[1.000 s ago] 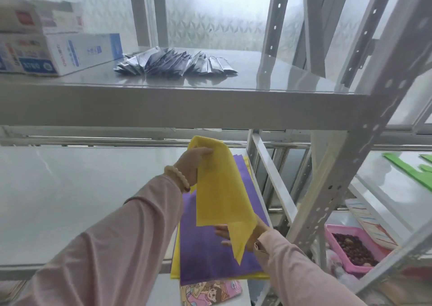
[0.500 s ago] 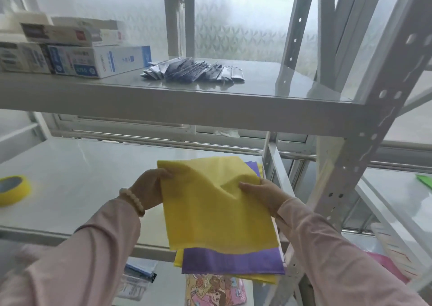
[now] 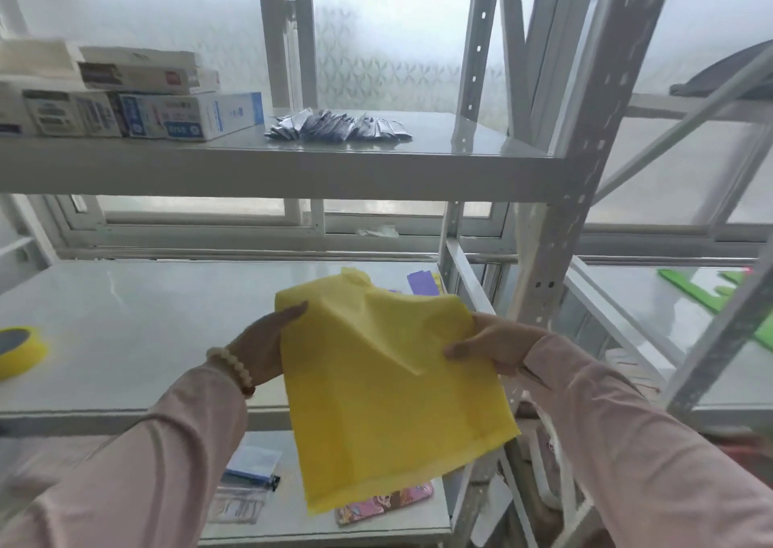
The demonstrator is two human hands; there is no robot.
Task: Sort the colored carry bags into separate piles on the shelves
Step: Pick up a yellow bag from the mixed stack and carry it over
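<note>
You held the yellow bag [image 3: 385,388] over the shelf [image 3: 146,317] front, left hand [image 3: 267,346] and right hand [image 3: 493,346] each pinching a side edge. Best bet was laying it flat, apart from the purple bag [image 3: 422,283].

A plain yellow bag [image 3: 389,401], a purple bag [image 3: 422,283] behind it, a green bag [image 3: 707,300] far right. My sleeves [image 3: 167,464] are pale pink, my bracelet [image 3: 232,365] cream. Yellow tape [image 3: 21,353]; white shelves [image 3: 293,166].

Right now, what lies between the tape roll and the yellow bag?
In the head view, bare shelf runs from the tape roll to the left hand, which holds the yellow bag by its edge.
</note>
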